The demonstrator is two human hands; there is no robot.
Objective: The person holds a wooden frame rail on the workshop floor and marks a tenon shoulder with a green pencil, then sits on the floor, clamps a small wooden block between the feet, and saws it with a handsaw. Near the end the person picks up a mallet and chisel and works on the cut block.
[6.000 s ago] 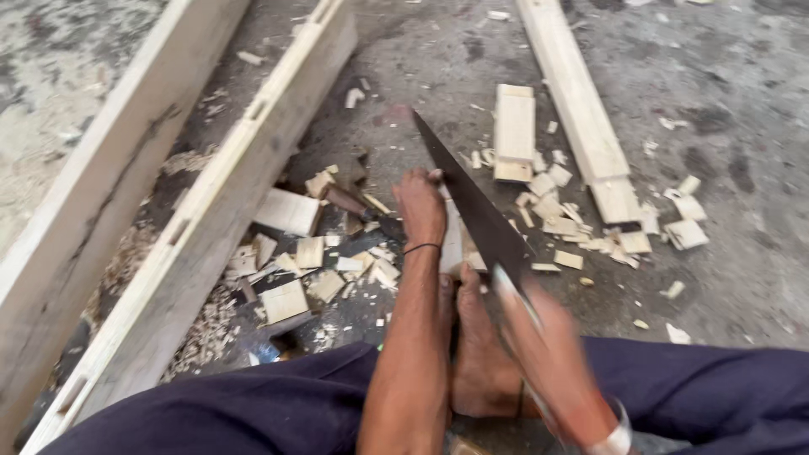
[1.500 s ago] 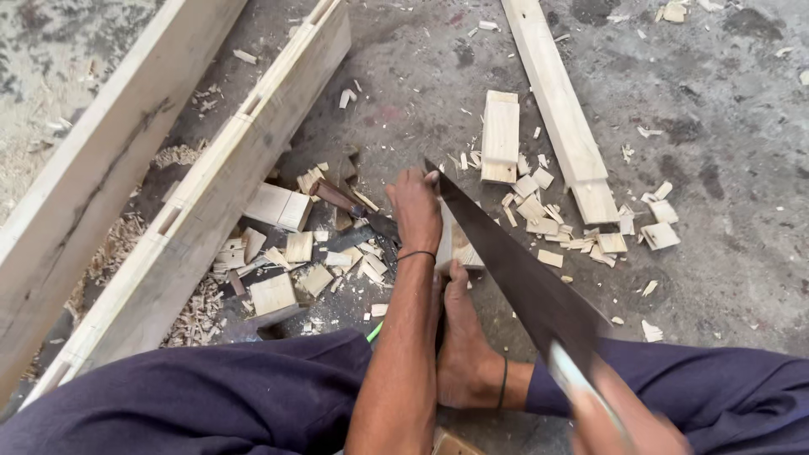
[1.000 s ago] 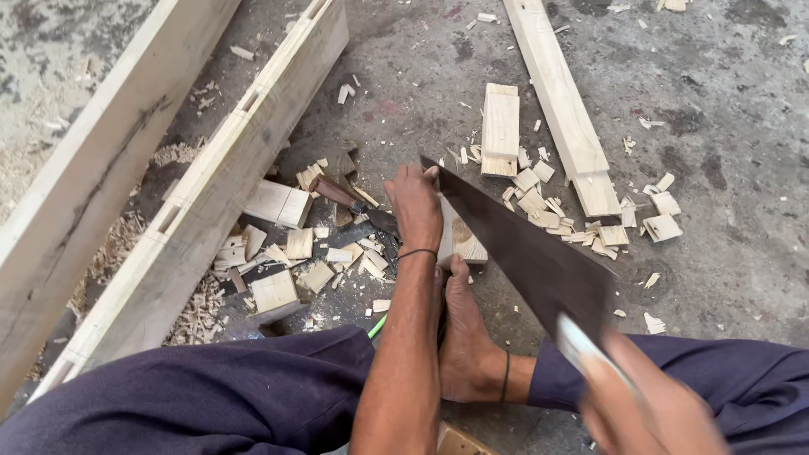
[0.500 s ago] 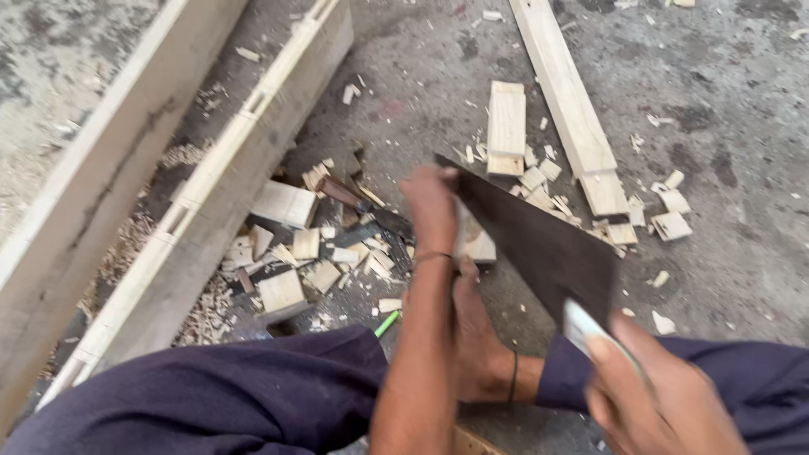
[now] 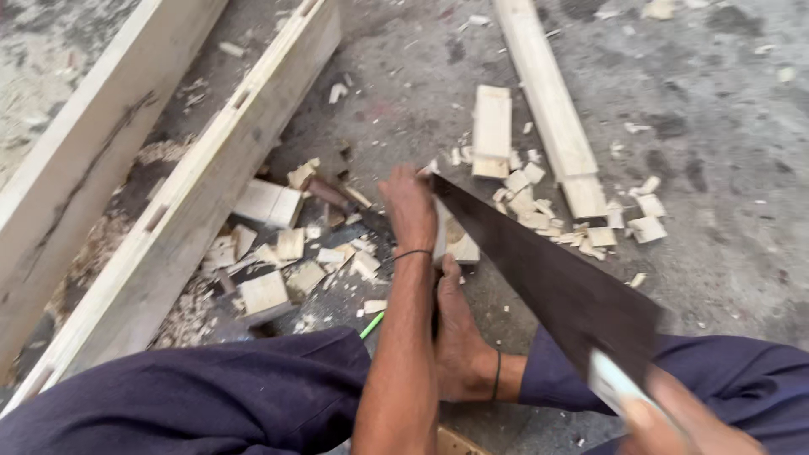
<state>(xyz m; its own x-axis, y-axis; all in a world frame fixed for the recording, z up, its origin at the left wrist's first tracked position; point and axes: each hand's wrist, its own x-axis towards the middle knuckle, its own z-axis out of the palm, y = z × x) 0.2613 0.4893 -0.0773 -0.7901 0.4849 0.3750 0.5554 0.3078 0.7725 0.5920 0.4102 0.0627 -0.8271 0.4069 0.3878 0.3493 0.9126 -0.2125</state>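
Observation:
My left hand point(image 5: 410, 205) presses down on a small pale wood piece point(image 5: 456, 243) on the concrete floor, with my bare foot point(image 5: 455, 337) pinning the same piece from below. My right hand point(image 5: 674, 421), at the bottom right and blurred, grips the light handle of a dark hand saw point(image 5: 548, 278). The saw blade slants up-left, its tip meeting the wood piece beside my left hand. My legs in dark blue trousers cross the bottom of the view.
Two long mortised timber beams point(image 5: 194, 194) run diagonally on the left. A long plank point(image 5: 548, 101) and a short board point(image 5: 492, 131) lie at top centre. Several offcut blocks point(image 5: 270, 202) and chips litter the floor. A green pencil point(image 5: 372, 324) lies by my knee.
The saw has moved back and forth along its slant over the wood piece. My right hand has drawn back toward the bottom right. My left hand and foot have stayed on the piece.

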